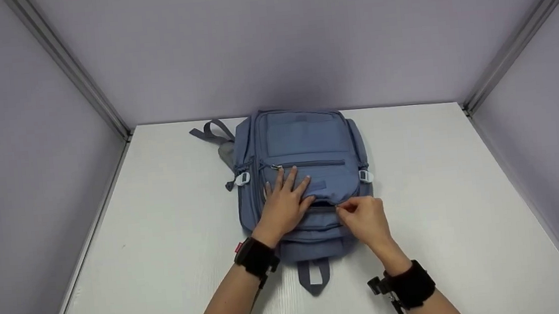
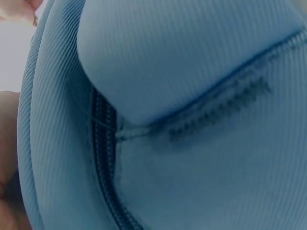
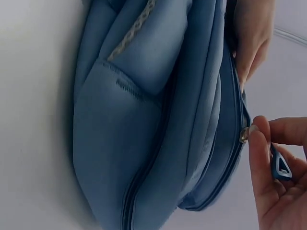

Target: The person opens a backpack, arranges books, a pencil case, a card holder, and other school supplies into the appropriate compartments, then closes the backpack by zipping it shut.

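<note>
A blue backpack [image 1: 308, 134] lies on the white table with its front panel up and its top loop toward the person. The left hand [image 1: 283, 204] rests on the front panel with fingers spread, just below a horizontal zipper [image 1: 318, 163]. At the curved front pocket, partly open with a dark gap showing, the right hand [image 1: 366, 220] pinches a zipper pull [image 3: 281, 165] between thumb and forefinger. The metal zipper slider [image 3: 244, 135] shows at the fingertips in the right wrist view. Mostly the bag's side fabric [image 2: 192, 177] fills the left wrist view.
White buckles [image 1: 243, 179] sit on both sides of the bag. A grey strap [image 1: 212, 133] trails off to its left, and a carry loop [image 1: 315, 278] lies at the near end. Pale walls enclose the white table [image 1: 163, 212] at the back and sides.
</note>
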Available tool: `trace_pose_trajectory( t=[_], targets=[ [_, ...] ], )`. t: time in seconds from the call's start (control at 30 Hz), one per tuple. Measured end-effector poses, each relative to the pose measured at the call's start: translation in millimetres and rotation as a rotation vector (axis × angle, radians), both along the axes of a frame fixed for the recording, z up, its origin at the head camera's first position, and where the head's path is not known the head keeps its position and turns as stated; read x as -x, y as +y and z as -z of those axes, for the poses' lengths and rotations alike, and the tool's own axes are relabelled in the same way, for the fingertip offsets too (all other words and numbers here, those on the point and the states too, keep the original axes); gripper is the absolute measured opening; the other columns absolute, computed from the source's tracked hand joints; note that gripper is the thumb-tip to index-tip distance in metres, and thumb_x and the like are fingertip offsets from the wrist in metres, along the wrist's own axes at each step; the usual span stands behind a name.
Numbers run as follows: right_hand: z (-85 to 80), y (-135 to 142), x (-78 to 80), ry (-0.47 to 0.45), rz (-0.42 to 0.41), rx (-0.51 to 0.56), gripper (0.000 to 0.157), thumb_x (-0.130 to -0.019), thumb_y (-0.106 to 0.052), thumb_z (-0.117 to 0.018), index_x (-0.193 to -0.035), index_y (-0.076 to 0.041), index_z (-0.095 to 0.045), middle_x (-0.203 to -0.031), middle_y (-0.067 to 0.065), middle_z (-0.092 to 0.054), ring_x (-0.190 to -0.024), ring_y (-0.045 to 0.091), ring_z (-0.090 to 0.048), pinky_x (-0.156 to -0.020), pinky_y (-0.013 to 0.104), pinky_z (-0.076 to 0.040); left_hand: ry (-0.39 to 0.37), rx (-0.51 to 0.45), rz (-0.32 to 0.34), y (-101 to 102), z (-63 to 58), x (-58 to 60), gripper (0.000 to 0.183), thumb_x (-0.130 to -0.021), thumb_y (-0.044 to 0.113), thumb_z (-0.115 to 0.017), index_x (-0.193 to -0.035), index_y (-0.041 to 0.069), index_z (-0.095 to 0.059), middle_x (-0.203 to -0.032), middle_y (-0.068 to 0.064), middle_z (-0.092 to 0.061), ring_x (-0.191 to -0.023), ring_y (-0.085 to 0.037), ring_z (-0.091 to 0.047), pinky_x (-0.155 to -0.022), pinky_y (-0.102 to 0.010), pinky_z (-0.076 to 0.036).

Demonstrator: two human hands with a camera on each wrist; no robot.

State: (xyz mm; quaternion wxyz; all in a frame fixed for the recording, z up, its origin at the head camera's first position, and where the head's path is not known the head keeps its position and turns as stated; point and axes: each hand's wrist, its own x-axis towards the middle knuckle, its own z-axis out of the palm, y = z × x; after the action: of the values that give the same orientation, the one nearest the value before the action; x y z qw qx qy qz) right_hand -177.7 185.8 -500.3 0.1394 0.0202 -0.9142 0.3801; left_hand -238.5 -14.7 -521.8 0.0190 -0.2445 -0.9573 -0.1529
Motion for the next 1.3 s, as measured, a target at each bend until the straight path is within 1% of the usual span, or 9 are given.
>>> trace_pose_trajectory(
  t=[0.13, 0.27, 0.37, 0.5, 0.77, 0.93, 1.03, 1.17, 1.3],
  targets=[
    [2.3, -12.4, 1.9, 0.012, -0.026, -0.003, 0.006, -0.078, -0.007, -0.078, -0.075, -0.003, -0.077, -0.066, 0.0, -0.069, -0.058, 0.012, -0.064, -0.057, 0.033, -0.053, 0.014, 0.002, -0.007, 2.0, -1.7, -1.8, 0.055, -0.102, 0.05, -0.043, -0.15, 0.023, -0.042, -0.16, -0.012, -0.023, -0.146, -0.041, -0.013, -0.104, -0.069, -0.025],
    [2.1, -15.5, 1.6, -0.003, -0.053, -0.003, 0.007, -0.08, -0.007, -0.078, -0.079, 0.0, -0.076, -0.069, 0.003, -0.07, -0.061, 0.013, -0.066, -0.057, 0.032, -0.054, 0.174, -0.087, 0.034, 6.6, -2.4, -9.8, 0.045, -0.098, 0.039, -0.058, -0.135, 0.013, -0.06, -0.148, -0.014, -0.042, -0.141, -0.038, -0.029, -0.106, -0.068, -0.023],
    [-1.1, -14.0, -0.4, 0.004, -0.058, -0.004, 0.005, -0.08, -0.003, -0.078, -0.08, -0.002, -0.073, -0.07, 0.004, -0.07, -0.062, 0.013, -0.066, -0.057, 0.032, -0.054, 0.347, -0.172, 0.131, 14.0, -1.5, -20.5, 0.029, -0.093, 0.03, -0.068, -0.113, 0.01, -0.068, -0.122, -0.011, -0.057, -0.119, -0.03, -0.051, -0.103, -0.055, -0.036],
    [-7.2, -13.8, -3.0, 0.082, -0.058, -0.039, 0.007, -0.078, 0.001, -0.075, -0.077, -0.004, -0.069, -0.069, 0.004, -0.067, -0.059, 0.014, -0.061, -0.054, 0.032, -0.05, 0.463, -0.184, 0.239, 26.6, 0.8, -32.1, 0.02, -0.089, 0.026, -0.073, -0.1, 0.012, -0.065, -0.095, -0.003, -0.054, -0.084, -0.019, -0.054, -0.077, -0.036, -0.044],
    [-16.4, -14.0, -9.6, 0.005, -0.15, -0.044, 0.004, -0.083, -0.005, -0.073, -0.082, -0.005, -0.07, -0.072, 0.001, -0.067, -0.059, 0.008, -0.059, -0.053, 0.026, -0.048, 0.418, -0.209, 0.264, 39.8, 8.3, -35.8, 0.016, -0.09, 0.02, -0.073, -0.091, 0.01, -0.062, -0.079, 0.0, -0.059, -0.069, -0.014, -0.06, -0.062, -0.028, -0.048],
    [-23.7, 3.8, -2.2, -0.108, -0.331, -0.003, 0.005, -0.087, -0.004, -0.071, -0.092, -0.004, -0.071, -0.084, 0.003, -0.07, -0.07, 0.012, -0.065, -0.062, 0.031, -0.054, 0.407, -0.244, 0.203, 42.6, 7.8, -35.8, 0.012, -0.089, 0.01, -0.072, -0.083, 0.008, -0.062, -0.075, -0.003, -0.063, -0.064, -0.017, -0.063, -0.056, -0.029, -0.051],
    [-21.8, 13.7, 3.5, -0.07, -0.346, -0.146, 0.018, -0.081, 0.003, -0.069, -0.096, -0.007, -0.071, -0.091, 0.003, -0.069, -0.071, 0.015, -0.063, -0.061, 0.036, -0.053, 0.409, -0.237, 0.168, 44.2, 5.9, -36.7, 0.01, -0.088, 0.008, -0.072, -0.083, 0.007, -0.063, -0.075, -0.004, -0.065, -0.063, -0.018, -0.064, -0.054, -0.03, -0.051],
    [-7.2, 17.4, 10.4, 0.045, -0.244, -0.429, 0.033, -0.074, 0.001, -0.074, -0.105, -0.013, -0.072, -0.107, 0.004, -0.064, -0.067, 0.021, -0.06, -0.054, 0.04, -0.049, 0.424, -0.214, 0.128, 44.0, 3.5, -38.5, 0.013, -0.089, 0.007, -0.07, -0.079, 0.007, -0.062, -0.071, -0.005, -0.063, -0.058, -0.019, -0.064, -0.051, -0.031, -0.051],
    [10.8, 17.2, 15.3, 0.157, -0.204, -0.516, 0.032, -0.073, -0.005, -0.083, -0.103, -0.014, -0.075, -0.108, 0.004, -0.063, -0.065, 0.026, -0.064, -0.052, 0.042, -0.051, 0.426, -0.204, 0.099, 41.8, 4.0, -40.1, 0.017, -0.089, 0.008, -0.071, -0.075, 0.008, -0.061, -0.065, -0.006, -0.06, -0.054, -0.019, -0.062, -0.048, -0.032, -0.051]
  ],
)
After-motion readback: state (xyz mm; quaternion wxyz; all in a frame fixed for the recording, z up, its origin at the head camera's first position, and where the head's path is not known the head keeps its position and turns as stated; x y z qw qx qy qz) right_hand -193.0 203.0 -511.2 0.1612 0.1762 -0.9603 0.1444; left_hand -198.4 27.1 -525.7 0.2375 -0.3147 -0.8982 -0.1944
